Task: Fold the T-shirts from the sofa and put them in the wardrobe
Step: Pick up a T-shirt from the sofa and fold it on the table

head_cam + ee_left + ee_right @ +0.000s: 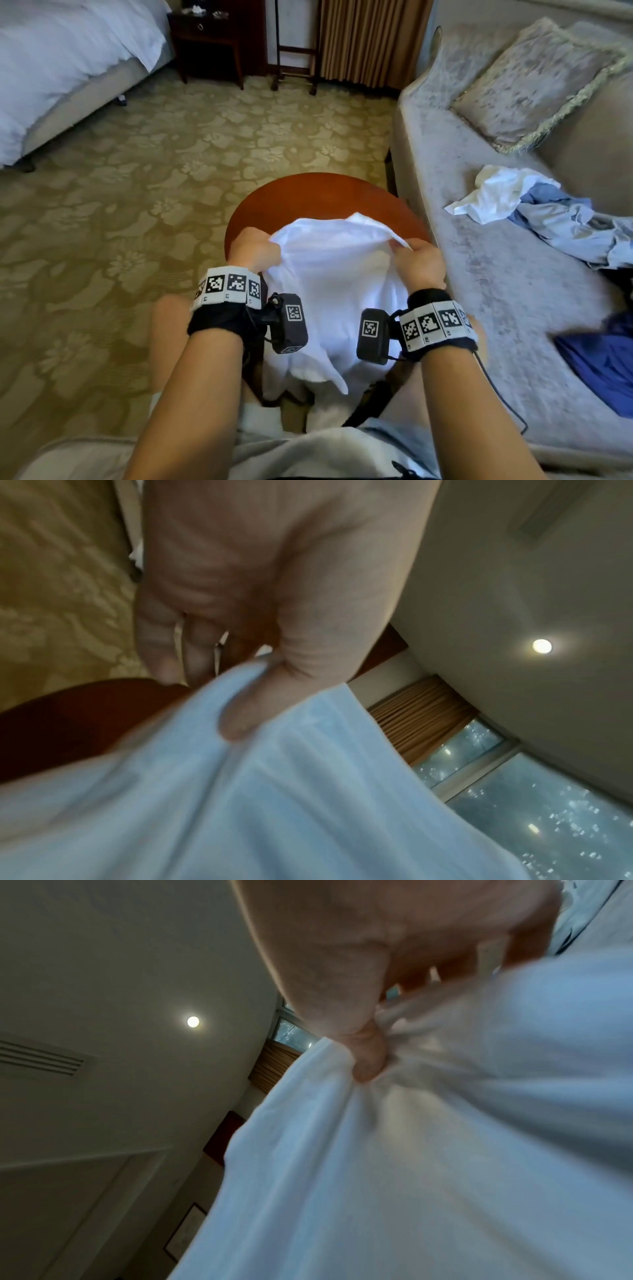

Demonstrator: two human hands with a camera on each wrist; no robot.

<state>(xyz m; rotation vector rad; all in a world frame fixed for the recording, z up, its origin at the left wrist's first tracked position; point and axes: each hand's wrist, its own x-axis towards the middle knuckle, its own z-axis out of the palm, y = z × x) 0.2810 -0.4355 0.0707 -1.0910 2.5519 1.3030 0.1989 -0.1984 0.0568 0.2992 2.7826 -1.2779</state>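
Lower centre of head view: left hand (251, 248) and right hand (419, 262) each pinching top edge of white cotton T-shirt (329, 274), thumbs pressed into cloth, other fingers curled behind. Shirt draped over near rim of round red-brown wooden table (308, 195), hem hanging off near edge. Right: grey velvet sofa (479, 257), crumpled white and blue garments (534, 209) on seat. Left and above: open patterned beige carpet (137, 171). Upper left: white bed (61, 61).

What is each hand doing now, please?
Left hand: closed, holding the left edge of the white shirt.
Right hand: closed, holding the shirt's right edge.
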